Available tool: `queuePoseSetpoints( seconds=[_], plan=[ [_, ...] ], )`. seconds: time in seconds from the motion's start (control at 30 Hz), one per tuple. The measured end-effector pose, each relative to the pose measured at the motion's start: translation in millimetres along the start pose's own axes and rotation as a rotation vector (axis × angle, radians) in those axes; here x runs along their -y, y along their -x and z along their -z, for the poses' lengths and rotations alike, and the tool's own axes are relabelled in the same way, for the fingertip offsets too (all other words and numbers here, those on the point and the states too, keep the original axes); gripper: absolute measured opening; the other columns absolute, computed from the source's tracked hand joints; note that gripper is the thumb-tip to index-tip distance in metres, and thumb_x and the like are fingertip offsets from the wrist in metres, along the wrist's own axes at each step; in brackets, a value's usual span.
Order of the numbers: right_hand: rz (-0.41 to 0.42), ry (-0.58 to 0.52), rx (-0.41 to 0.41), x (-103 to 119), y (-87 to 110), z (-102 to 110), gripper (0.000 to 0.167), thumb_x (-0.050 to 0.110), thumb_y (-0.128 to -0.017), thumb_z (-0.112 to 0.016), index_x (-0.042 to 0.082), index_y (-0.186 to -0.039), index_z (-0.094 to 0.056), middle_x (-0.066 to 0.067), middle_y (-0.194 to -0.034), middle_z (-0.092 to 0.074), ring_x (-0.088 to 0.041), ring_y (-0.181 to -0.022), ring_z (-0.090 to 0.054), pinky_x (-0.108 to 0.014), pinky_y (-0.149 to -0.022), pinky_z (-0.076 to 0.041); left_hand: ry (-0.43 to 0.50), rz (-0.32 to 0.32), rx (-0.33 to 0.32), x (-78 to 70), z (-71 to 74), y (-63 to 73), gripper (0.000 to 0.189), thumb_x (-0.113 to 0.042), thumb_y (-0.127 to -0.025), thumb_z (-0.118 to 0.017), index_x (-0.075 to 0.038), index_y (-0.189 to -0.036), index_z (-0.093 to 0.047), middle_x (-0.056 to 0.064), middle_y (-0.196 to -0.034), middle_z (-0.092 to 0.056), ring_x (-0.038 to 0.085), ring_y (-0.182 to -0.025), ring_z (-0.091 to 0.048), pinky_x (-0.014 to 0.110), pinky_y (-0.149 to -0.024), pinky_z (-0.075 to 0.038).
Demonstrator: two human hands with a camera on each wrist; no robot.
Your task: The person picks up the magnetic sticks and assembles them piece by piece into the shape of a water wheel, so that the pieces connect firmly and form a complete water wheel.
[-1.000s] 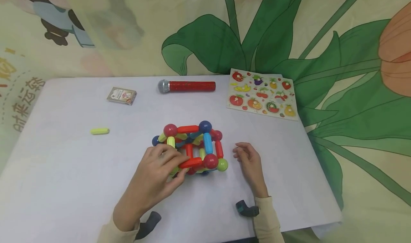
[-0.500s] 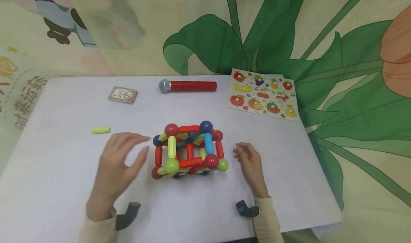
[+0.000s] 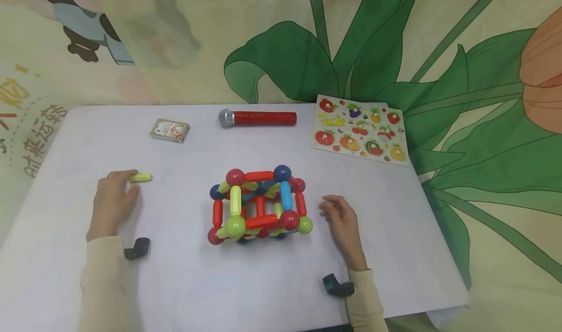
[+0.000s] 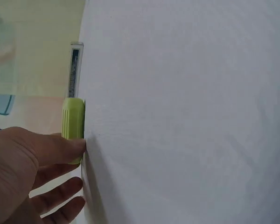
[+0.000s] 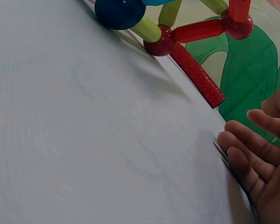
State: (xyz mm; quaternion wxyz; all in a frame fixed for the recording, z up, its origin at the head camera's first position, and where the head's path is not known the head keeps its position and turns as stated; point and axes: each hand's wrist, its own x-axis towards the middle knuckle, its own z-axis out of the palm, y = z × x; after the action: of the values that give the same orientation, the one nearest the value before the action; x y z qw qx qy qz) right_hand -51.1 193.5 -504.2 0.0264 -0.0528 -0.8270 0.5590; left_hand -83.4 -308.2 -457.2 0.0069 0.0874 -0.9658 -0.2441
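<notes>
My left hand [image 3: 113, 198] is at a small yellow-green ribbed rod [image 3: 142, 177] on the left of the table. Its forefinger tip reaches the rod's left end, while the thumb appears slightly apart on the near side. In the left wrist view the thumb [image 4: 67, 148] overlaps the rod's lower part [image 4: 73, 119], with fingers behind it. A frame of coloured rods and balls [image 3: 262, 222] stands mid-table, untouched. To its right my right hand [image 3: 341, 224] rests with loosely curled fingers, holding nothing; the right wrist view shows this hand [image 5: 261, 158] apart from the frame.
Along the back lie a small printed box [image 3: 170, 130], a red microphone [image 3: 265, 118] and a fruit puzzle board [image 3: 359, 130]. Behind the white-covered table [image 3: 210, 293] hangs a leaf-patterned cloth [image 3: 281, 61].
My left hand has left the rod-and-ball frame and moved left to the loose yellow-green rod. The frame stays in place, and my right hand has not moved.
</notes>
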Motion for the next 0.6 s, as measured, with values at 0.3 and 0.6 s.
queuePoseSetpoints(
  seconds=[0.3, 0.6],
  plan=[
    [0.024, 0.005, -0.006, 3.6, 4.0, -0.7, 0.02, 0.022, -0.098, -0.054, 0.011, -0.115, -0.061, -0.004, -0.099, -0.067, -0.017, -0.084, -0.065, -0.021, -0.075, -0.053, 0.133, -0.032, -0.167, -21.1, -5.2, 19.9, 0.033, -0.008, -0.093, -0.059, 0.004, -0.123, -0.058, 0.024, -0.112, -0.056, 0.036, -0.104, -0.052, 0.043, -0.088, -0.044],
    [0.616, 0.104, -0.201, 87.1, 26.4, 8.9, 0.02, 0.009, -0.092, -0.059, -0.004, -0.108, -0.063, -0.016, -0.102, -0.067, -0.024, -0.089, -0.062, -0.017, -0.081, -0.048, 0.42, -0.593, -0.366, -166.3, 20.5, 91.8, 0.026, -0.008, -0.083, -0.07, 0.001, -0.108, -0.069, 0.01, -0.096, -0.063, 0.009, -0.096, -0.051, 0.015, -0.085, -0.038]
  ],
)
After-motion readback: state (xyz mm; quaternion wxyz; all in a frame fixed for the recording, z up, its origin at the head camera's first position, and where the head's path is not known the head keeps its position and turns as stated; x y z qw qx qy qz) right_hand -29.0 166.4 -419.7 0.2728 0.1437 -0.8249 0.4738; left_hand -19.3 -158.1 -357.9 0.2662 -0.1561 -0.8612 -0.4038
